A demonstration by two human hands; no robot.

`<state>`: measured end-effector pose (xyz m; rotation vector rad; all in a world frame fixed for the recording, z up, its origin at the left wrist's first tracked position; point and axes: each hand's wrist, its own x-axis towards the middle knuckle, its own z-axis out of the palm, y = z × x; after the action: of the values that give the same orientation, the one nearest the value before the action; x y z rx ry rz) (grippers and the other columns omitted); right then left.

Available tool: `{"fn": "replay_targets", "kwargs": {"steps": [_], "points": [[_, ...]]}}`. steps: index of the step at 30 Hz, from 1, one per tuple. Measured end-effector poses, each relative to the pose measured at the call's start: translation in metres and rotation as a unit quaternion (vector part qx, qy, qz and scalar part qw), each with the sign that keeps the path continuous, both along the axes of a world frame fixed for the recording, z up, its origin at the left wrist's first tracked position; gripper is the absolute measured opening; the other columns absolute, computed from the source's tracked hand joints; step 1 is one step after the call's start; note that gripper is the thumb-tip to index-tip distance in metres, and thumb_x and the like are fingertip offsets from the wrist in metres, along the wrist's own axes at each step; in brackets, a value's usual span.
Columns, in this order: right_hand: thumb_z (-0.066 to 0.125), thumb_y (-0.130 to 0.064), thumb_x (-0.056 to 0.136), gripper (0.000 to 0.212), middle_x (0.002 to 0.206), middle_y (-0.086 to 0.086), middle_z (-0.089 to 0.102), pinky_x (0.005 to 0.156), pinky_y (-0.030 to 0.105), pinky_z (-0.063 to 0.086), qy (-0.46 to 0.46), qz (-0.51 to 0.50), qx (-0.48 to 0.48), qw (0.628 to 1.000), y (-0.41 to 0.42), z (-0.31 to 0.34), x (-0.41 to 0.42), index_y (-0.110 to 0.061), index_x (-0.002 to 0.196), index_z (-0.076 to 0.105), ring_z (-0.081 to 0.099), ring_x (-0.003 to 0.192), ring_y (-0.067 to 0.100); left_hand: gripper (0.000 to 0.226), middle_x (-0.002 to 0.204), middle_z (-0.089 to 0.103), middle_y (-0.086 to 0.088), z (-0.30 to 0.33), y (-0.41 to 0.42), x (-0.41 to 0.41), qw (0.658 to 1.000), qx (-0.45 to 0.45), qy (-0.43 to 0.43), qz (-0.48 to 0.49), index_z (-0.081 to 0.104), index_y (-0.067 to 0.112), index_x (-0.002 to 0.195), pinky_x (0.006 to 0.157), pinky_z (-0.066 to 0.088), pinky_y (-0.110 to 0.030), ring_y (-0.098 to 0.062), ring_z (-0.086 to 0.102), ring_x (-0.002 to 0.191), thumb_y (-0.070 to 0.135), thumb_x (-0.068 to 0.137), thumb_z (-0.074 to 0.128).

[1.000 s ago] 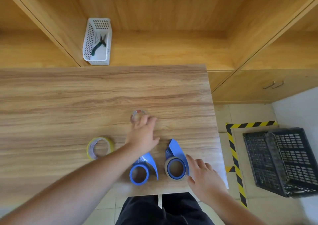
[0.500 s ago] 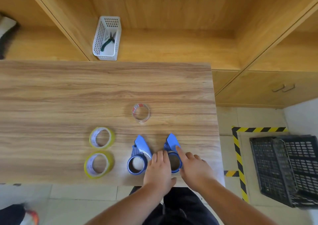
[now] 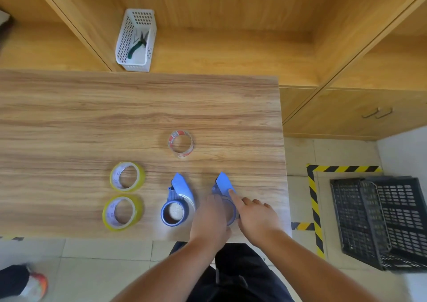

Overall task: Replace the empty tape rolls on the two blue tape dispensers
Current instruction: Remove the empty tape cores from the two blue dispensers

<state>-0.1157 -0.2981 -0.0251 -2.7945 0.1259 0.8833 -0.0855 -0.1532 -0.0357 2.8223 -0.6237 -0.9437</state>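
While both hands press it, glossy blue dispenser curves.

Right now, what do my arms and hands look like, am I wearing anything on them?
Both forearms are bare to the frame's bottom edge: no sleeves, gloves, watch or bracelet visible. No rings show on the left hand or right hand.

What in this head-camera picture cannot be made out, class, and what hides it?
- Head view: the right dispenser's ring and core, covered by the left hand and right hand.
- Whether either hand grips it: fingertips hidden.
- Print on the yellow tape rolls: too small.
- Shoe, lower left: blurred, cut by the edge.
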Motion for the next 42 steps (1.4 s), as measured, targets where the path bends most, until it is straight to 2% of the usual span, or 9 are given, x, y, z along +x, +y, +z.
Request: {"fn": "replay_targets", "kwargs": {"steps": [6, 18, 26, 32, 34, 38, 42], "points": [[0.059, -0.014, 0.091, 0.093, 0.132, 0.002, 0.057, 0.083, 0.04, 0.045, -0.003, 0.03, -0.03, 0.999, -0.013, 0.0, -0.013, -0.032, 0.158, -0.002, 0.057, 0.103, 0.028, 0.085, 0.152, 0.034, -0.01, -0.004, 0.011, -0.005, 0.999, -0.008, 0.007, -0.036, 0.022, 0.007, 0.153, 0.118, 0.033, -0.036, -0.026, 0.035, 0.141, 0.031, 0.087, 0.071], [0.055, -0.014, 0.093, 0.089, 0.125, 0.002, 0.061, 0.082, 0.039, 0.045, 0.007, 0.024, -0.031, 0.999, -0.015, 0.005, -0.013, -0.032, 0.158, -0.002, 0.056, 0.103, 0.028, 0.085, 0.152, 0.033, -0.008, 0.003, 0.012, -0.004, 0.998, -0.021, 0.01, -0.055, 0.021, 0.009, 0.154, 0.119, 0.034, -0.036, -0.025, 0.035, 0.14, 0.027, 0.087, 0.07], [0.059, -0.02, 0.095, 0.091, 0.127, 0.0, 0.06, 0.085, 0.04, 0.046, 0.014, 0.019, -0.024, 0.999, -0.015, 0.005, -0.015, -0.034, 0.157, -0.007, 0.055, 0.107, 0.028, 0.089, 0.152, 0.031, -0.002, 0.023, 0.018, -0.006, 0.997, -0.069, 0.002, -0.027, 0.022, 0.013, 0.154, 0.118, 0.03, -0.03, -0.021, 0.032, 0.14, 0.034, 0.082, 0.069], [0.048, -0.031, 0.098, 0.082, 0.137, 0.0, 0.05, 0.091, 0.041, 0.044, 0.009, 0.011, 0.003, 1.0, -0.016, 0.013, -0.015, -0.035, 0.156, -0.01, 0.05, 0.117, 0.028, 0.086, 0.142, 0.036, 0.007, 0.05, 0.023, 0.009, 0.991, -0.129, -0.024, 0.008, 0.029, 0.021, 0.152, 0.113, 0.03, -0.024, -0.016, 0.036, 0.136, 0.043, 0.077, 0.066], [0.047, -0.035, 0.097, 0.081, 0.14, 0.0, 0.048, 0.093, 0.041, 0.044, -0.004, -0.017, 0.007, 1.0, -0.018, 0.017, -0.012, -0.032, 0.156, -0.008, 0.05, 0.119, 0.028, 0.085, 0.14, 0.037, 0.008, 0.057, 0.018, 0.024, 0.989, -0.142, -0.042, 0.018, 0.032, 0.023, 0.15, 0.111, 0.029, -0.023, -0.015, 0.037, 0.134, 0.047, 0.076, 0.066], [0.038, -0.041, 0.099, 0.074, 0.144, 0.004, 0.046, 0.095, 0.041, 0.046, 0.002, -0.051, -0.033, 0.998, -0.034, 0.026, -0.003, -0.017, 0.159, 0.001, 0.048, 0.124, 0.028, 0.085, 0.138, 0.039, 0.005, 0.059, -0.004, 0.066, 0.987, -0.153, -0.051, 0.028, 0.032, 0.023, 0.15, 0.112, 0.034, -0.028, -0.018, 0.039, 0.131, 0.044, 0.076, 0.069], [0.036, -0.041, 0.099, 0.067, 0.14, 0.003, 0.049, 0.092, 0.038, 0.046, 0.019, -0.072, -0.047, 0.996, -0.046, 0.028, -0.003, -0.016, 0.157, 0.011, 0.05, 0.12, 0.026, 0.092, 0.139, 0.039, 0.0, 0.049, -0.031, 0.111, 0.987, -0.139, -0.068, 0.036, 0.031, 0.018, 0.151, 0.115, 0.035, -0.033, -0.022, 0.038, 0.133, 0.045, 0.076, 0.075]]}}
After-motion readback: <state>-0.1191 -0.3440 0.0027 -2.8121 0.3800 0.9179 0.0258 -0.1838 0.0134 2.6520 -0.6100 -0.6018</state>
